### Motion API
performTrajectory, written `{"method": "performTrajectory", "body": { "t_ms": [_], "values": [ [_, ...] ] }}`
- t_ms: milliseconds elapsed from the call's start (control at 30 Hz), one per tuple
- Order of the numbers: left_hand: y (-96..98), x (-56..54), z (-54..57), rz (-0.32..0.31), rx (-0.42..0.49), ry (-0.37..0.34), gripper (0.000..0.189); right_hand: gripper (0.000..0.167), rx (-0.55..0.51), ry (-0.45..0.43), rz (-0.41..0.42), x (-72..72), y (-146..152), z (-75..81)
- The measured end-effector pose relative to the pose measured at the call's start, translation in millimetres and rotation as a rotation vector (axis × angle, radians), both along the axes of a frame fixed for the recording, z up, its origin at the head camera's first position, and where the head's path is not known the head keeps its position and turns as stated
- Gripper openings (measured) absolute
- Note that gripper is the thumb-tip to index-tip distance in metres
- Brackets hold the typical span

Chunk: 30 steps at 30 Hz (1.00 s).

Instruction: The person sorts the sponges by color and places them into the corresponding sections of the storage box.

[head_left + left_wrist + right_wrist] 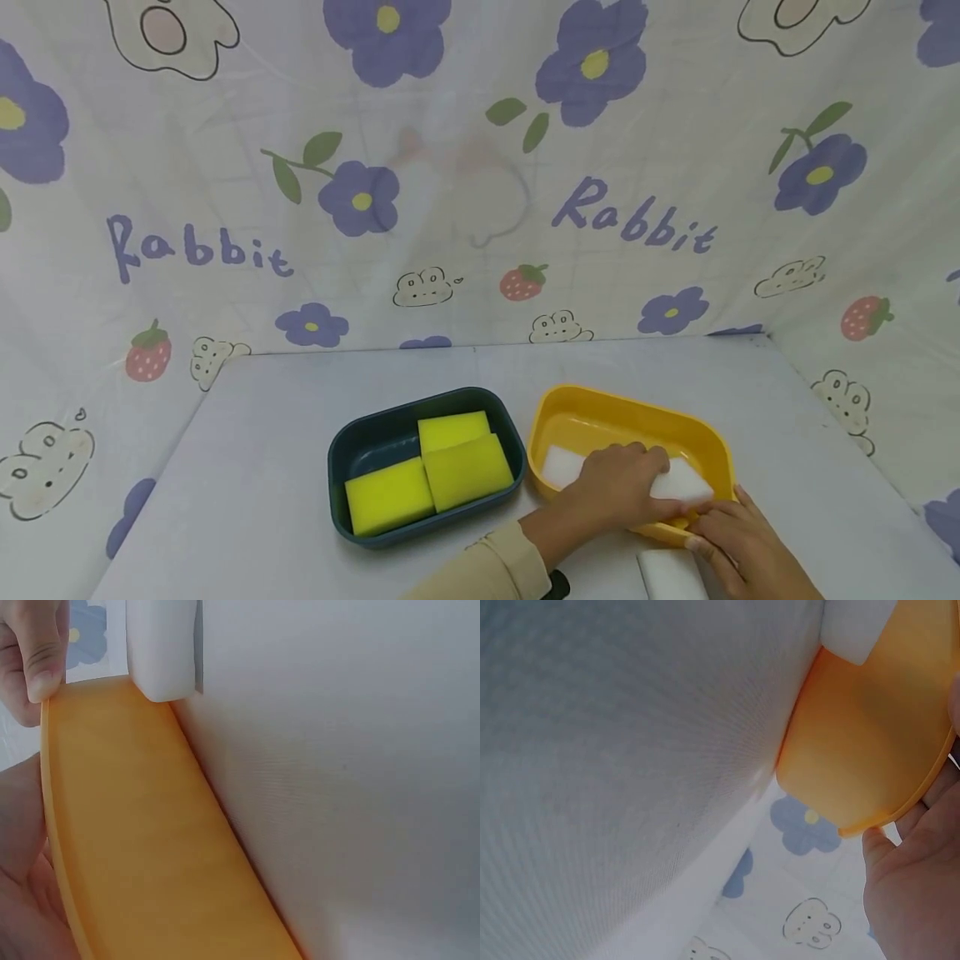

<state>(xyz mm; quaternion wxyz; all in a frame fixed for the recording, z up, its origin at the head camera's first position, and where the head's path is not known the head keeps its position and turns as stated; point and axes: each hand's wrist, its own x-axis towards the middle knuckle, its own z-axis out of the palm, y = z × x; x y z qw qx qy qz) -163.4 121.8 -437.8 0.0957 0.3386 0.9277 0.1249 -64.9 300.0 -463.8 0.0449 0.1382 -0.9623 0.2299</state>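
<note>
My left hand [618, 487] reaches over the front rim of a yellow plastic container [637, 406] and holds a white sponge [684, 482] between thumb and fingers. Another white sponge [561, 467] lies in the container's left part, partly hidden by that hand. At the front right corner my right hand [750, 546] grips the container's rim, its thumb on the near side. A third white sponge [671, 575] is on the table just outside the front wall. The left wrist view shows the container's outer wall [142, 817] with this sponge [161, 645] close to it.
Left of the yellow container stands a dark green container [375, 450] holding several yellow sponges [468, 471], two of them overlapping. Both are on a white-covered table [247, 467]. A printed cloth [465, 167] with flowers and rabbits hangs behind and along the sides.
</note>
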Motion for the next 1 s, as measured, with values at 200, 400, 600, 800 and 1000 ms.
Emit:
{"method": "performTrajectory", "body": {
  "t_ms": [200,400,600,800,1000],
  "values": [
    [-6.1,0.3,1.5,-0.007,0.071,-0.051,0.050,0.007,0.007,-0.025,-0.017,-0.1,-1.6,1.7],
    [-15.7,-1.5,5.8,-0.003,0.170,-0.185,0.043,0.007,0.004,-0.028,-0.011,0.0,-0.9,-1.2],
    [-24.9,-7.2,6.4,0.008,0.206,-0.256,0.046,0.019,-0.003,0.102,0.022,1.0,1.4,-7.7],
    [-27.3,-10.0,3.7,0.050,0.174,-0.261,0.053,0.023,-0.023,0.128,0.036,1.2,2.5,-8.7],
    [-24.3,-11.1,3.1,0.063,0.129,-0.220,0.031,0.021,-0.028,0.084,0.025,0.4,1.7,-6.8]
  ]
}}
